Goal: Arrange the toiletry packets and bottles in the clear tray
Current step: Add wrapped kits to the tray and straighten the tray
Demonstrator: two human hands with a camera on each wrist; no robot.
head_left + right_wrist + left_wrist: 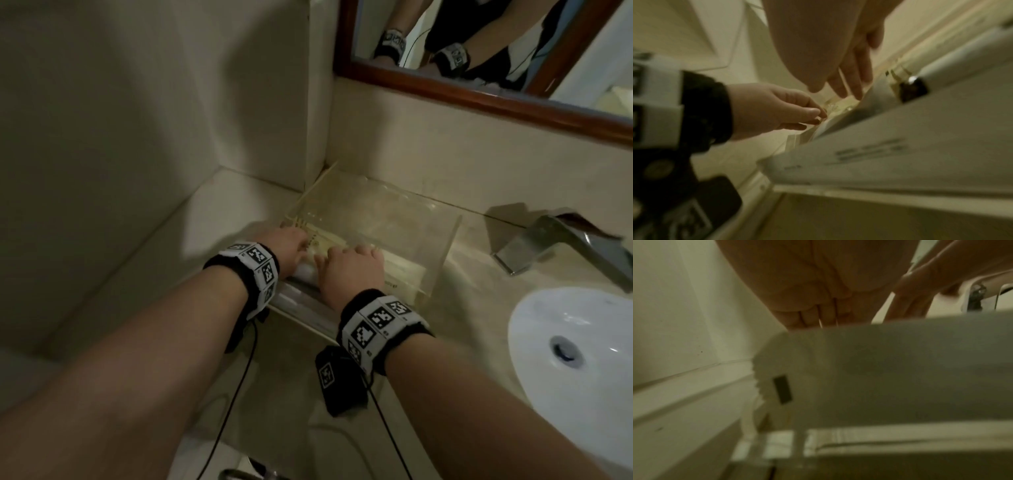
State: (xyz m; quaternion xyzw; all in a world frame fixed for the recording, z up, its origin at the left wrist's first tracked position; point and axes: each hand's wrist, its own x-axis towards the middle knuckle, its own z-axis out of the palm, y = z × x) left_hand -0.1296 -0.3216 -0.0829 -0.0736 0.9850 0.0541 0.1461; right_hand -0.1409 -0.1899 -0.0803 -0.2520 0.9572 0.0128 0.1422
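The clear tray stands in the counter's back corner. Flat white packets lie in its near half. Both hands reach over the near wall into the tray's left end. My left hand is at the left wall; in the right wrist view its thumb and fingertips pinch the end of a packet. My right hand lies beside it, its straight fingers touching a long white packet. A white packet with a notched edge fills the left wrist view and hides the left fingertips.
A chrome faucet and a white sink are to the right of the tray. A wood-framed mirror hangs above. Walls close in the tray at left and behind. Cables hang from both wristbands.
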